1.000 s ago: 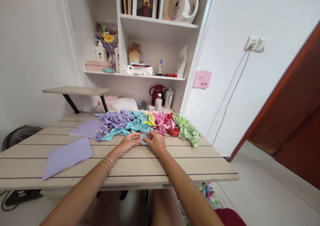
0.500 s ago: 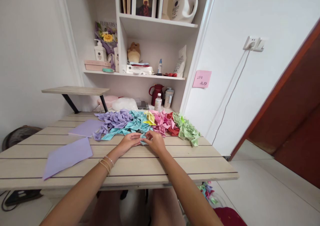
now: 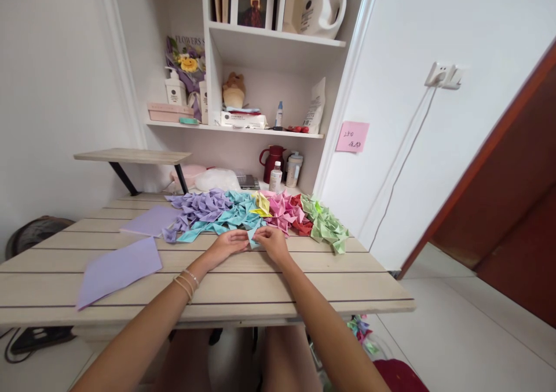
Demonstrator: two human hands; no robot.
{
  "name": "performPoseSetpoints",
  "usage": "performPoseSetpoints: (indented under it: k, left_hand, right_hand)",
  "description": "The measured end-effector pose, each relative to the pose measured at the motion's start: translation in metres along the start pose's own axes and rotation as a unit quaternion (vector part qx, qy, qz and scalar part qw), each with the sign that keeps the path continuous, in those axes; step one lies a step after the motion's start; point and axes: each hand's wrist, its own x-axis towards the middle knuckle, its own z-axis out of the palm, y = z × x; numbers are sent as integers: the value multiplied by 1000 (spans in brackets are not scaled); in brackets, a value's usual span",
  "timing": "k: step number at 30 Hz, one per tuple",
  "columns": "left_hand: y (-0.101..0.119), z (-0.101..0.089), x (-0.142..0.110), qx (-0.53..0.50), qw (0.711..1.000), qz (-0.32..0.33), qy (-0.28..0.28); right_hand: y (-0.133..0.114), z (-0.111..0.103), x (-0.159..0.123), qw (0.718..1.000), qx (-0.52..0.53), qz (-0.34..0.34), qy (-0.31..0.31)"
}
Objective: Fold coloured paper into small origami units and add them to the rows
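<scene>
Between my hands, near the middle of the table, is a small light-blue folded paper [image 3: 252, 238], standing up with a pointed lower end. My right hand [image 3: 273, 245] pinches its right side between thumb and fingers. On the other side, the fingertips of my left hand [image 3: 229, 246] are closed together against its edge. Just beyond lies a row of pointed origami pieces grouped by colour: purple pieces [image 3: 203, 207], blue pieces [image 3: 240, 208], a yellow piece [image 3: 262, 204], pink pieces [image 3: 284, 211], red pieces [image 3: 303, 227] and green pieces [image 3: 326, 225].
Flat purple paper sheets [image 3: 119, 271] lie on the slatted table [image 3: 339, 285] at left, near a small raised shelf [image 3: 132, 156]. Behind the origami stand a white-capped bottle [image 3: 275, 178], a dark red jug [image 3: 271, 163] and a tumbler [image 3: 293, 169]. More folded paper [image 3: 360, 328] sits below the table's right side.
The blue paper has turned more upright and shows a larger flat face. My right fingers have shifted along its right side, and my left hand has opened slightly away from it.
</scene>
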Motion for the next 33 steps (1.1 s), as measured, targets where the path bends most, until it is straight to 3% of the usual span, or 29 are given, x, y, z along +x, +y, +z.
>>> performPoseSetpoints:
  k: [12,19,25,33]
  left_hand:
    - [-1,2,-1,-30,999,-19,-41]
    - [-1,0,0,-54,998,18,-26]
    - [0,-1,3,-40,998,50,25]
    - [-1,0,2,18,998,41,49]
  right_hand:
    - [-8,0,-5,999,-19,-29,-37]
    - [-10,-1,-2,998,9,-44,-52]
    - [-6,0,-1,998,23,-45,-49]
    - [-8,1,-3,998,10,-59,-28]
